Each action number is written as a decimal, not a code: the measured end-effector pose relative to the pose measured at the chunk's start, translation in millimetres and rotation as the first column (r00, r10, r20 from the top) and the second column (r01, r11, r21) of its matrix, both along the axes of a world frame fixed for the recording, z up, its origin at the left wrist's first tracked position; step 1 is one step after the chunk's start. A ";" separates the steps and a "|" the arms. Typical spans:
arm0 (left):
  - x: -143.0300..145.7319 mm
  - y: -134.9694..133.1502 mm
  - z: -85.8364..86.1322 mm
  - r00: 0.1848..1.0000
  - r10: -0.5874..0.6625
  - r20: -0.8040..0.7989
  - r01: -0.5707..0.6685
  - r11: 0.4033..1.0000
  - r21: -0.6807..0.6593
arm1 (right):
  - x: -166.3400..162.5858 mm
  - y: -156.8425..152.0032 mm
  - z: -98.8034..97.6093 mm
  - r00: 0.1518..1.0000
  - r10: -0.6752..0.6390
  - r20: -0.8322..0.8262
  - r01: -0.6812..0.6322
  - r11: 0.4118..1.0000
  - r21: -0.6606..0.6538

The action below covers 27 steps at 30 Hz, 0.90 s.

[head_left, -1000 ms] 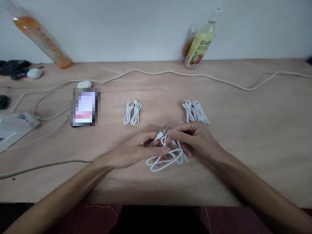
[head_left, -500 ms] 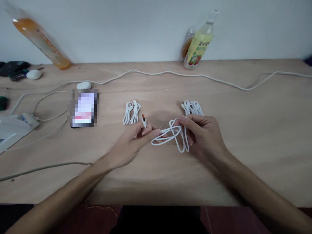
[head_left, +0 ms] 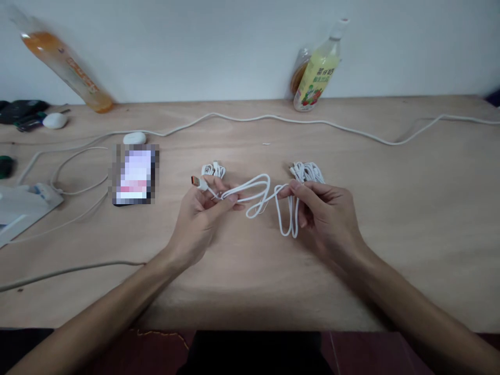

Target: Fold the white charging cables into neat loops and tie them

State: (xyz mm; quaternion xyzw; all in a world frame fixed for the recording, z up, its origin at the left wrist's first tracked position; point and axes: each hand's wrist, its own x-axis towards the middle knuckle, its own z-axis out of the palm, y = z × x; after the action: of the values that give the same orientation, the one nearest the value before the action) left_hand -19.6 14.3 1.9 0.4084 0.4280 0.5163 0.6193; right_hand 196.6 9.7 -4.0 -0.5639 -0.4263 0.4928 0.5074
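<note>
Both hands hover above the bench (head_left: 390, 219), palms turned inward. The left hand (head_left: 199, 213) pinches the white cable (head_left: 253, 190) near its plug (head_left: 196, 182), which points to ten o'clock. The right hand (head_left: 326, 219) has its grip closed on the hanging loops, and the cable runs nine to three between them.

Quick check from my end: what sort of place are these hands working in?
Probably a plain home or small workshop desk: a bare plywood table against a white wall, drink bottles at the back, and a phone beside bundled white cables.
</note>
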 end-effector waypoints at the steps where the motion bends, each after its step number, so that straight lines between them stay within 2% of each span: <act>1: 0.0 -0.3 1.3 1.000 -0.013 0.014 0.013 0.999 -0.029 | -0.4 0.1 0.2 1.000 -0.006 -0.008 0.006 1.000 0.000; 4: -0.8 -1.0 5.2 0.986 -0.153 -0.064 0.147 0.986 -0.084 | -2.0 0.1 0.6 0.999 0.003 -0.038 -0.002 1.000 0.004; 8: -1.9 -2.0 8.0 0.897 -0.350 -0.271 0.343 0.936 -0.076 | -3.8 -0.3 -0.9 0.996 0.025 -0.082 -0.027 0.999 -0.028; 13: -3.7 -3.6 6.5 0.803 -0.346 -0.485 0.400 0.916 0.008 | -4.2 -0.7 -2.4 0.997 0.028 -0.077 -0.031 0.999 -0.033; 19: -4.9 -3.4 4.0 0.837 -0.441 -0.326 0.435 0.896 -0.095 | -3.0 -1.4 1.2 0.999 0.025 -0.040 -0.026 1.000 -0.014; 23: -5.6 -1.9 1.2 0.857 -0.420 -0.298 0.410 0.907 -0.097 | -2.9 -1.2 2.5 0.999 0.031 -0.036 -0.031 1.000 -0.003; 27: -4.4 -1.2 -4.3 0.909 -0.385 -0.160 0.364 0.919 -0.150 | -2.9 -1.4 1.3 0.998 0.043 -0.049 -0.043 0.999 0.005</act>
State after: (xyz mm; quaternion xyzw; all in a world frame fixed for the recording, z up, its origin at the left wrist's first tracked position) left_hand -24.0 13.1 -2.4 0.4926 0.4269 0.3214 0.6869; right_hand 193.7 8.3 -2.7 -0.5412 -0.4269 0.5165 0.5080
